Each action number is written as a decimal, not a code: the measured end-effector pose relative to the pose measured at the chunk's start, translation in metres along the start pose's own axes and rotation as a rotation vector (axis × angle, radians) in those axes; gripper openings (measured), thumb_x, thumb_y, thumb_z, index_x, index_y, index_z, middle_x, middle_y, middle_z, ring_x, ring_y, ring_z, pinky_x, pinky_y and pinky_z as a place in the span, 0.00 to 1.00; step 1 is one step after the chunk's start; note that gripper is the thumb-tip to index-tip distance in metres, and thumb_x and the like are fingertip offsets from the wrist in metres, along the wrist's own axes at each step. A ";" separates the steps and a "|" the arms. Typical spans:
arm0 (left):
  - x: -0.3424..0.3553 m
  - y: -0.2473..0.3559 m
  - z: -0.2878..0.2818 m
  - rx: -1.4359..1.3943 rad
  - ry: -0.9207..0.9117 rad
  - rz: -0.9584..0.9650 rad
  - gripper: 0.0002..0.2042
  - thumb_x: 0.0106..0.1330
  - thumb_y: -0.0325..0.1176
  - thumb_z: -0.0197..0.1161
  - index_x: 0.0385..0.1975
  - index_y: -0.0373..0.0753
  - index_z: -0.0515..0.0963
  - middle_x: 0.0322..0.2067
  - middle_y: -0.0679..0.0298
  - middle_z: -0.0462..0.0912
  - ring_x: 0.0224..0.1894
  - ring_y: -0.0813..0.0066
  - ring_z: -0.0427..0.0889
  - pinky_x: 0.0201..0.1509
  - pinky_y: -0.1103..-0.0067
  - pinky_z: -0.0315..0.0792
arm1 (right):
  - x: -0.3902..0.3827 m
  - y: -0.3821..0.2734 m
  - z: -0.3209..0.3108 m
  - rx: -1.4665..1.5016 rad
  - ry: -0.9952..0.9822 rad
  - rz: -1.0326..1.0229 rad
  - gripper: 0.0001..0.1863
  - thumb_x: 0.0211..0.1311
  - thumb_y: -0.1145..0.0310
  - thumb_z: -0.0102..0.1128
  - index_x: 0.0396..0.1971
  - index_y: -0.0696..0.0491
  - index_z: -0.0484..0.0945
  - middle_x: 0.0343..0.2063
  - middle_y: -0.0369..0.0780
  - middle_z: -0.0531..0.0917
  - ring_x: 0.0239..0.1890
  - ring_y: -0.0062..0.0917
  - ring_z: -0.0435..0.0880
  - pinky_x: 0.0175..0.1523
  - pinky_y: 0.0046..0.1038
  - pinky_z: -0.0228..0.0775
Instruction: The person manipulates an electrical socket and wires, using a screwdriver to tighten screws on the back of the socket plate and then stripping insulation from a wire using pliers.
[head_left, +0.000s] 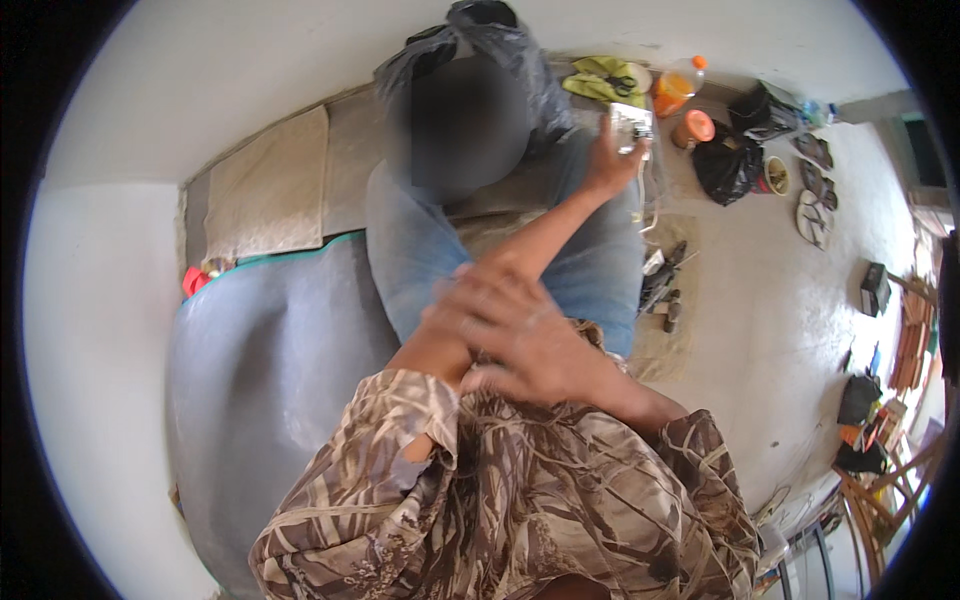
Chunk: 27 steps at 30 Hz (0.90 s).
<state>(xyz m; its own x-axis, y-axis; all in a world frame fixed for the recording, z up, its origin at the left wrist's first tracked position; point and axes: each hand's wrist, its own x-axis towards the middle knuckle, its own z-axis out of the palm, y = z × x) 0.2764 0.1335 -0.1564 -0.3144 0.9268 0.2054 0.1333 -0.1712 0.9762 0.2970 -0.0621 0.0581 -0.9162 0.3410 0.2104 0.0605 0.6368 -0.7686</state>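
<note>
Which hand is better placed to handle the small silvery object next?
Probably the left: the left hand already grips the small silvery object, arm stretched forward. The right hand rests back on the left forearm, well away from it.

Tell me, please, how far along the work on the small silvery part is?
Done: nothing shows as finished. In hand: the left hand grips the small silvery part, held up beyond the knees; the right hand lies open on the left forearm. Left: the hand tools lie untouched on the mat beside the leg.
</note>
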 end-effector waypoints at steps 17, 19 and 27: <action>-0.105 0.139 -0.131 -0.852 -0.140 -0.745 0.18 0.77 0.39 0.43 0.59 0.37 0.64 0.52 0.57 0.77 0.50 0.66 0.81 0.52 0.69 0.80 | -0.088 0.071 -0.023 0.611 0.886 0.675 0.16 0.75 0.62 0.46 0.45 0.59 0.76 0.31 0.37 0.82 0.34 0.17 0.77 0.41 0.22 0.69; -0.108 0.141 -0.137 -0.866 -0.089 -0.808 0.18 0.76 0.40 0.45 0.59 0.37 0.65 0.52 0.57 0.77 0.50 0.67 0.82 0.52 0.71 0.81 | -0.075 0.067 -0.019 0.641 0.835 0.626 0.16 0.75 0.62 0.47 0.46 0.60 0.76 0.31 0.37 0.82 0.35 0.17 0.77 0.42 0.22 0.69; -0.113 0.141 -0.155 -0.973 0.049 -0.985 0.17 0.72 0.44 0.56 0.52 0.38 0.72 0.46 0.58 0.81 0.45 0.69 0.84 0.42 0.76 0.84 | -0.078 0.097 -0.022 0.369 0.806 0.631 0.19 0.75 0.59 0.46 0.47 0.61 0.76 0.35 0.40 0.82 0.40 0.23 0.78 0.50 0.25 0.68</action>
<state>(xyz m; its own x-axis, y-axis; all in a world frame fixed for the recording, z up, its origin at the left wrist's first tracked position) 0.1847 -0.0469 -0.0313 0.0701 0.7916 -0.6070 -0.8567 0.3595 0.3699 0.3828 -0.0123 -0.0195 -0.2244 0.9729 -0.0552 0.1836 -0.0134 -0.9829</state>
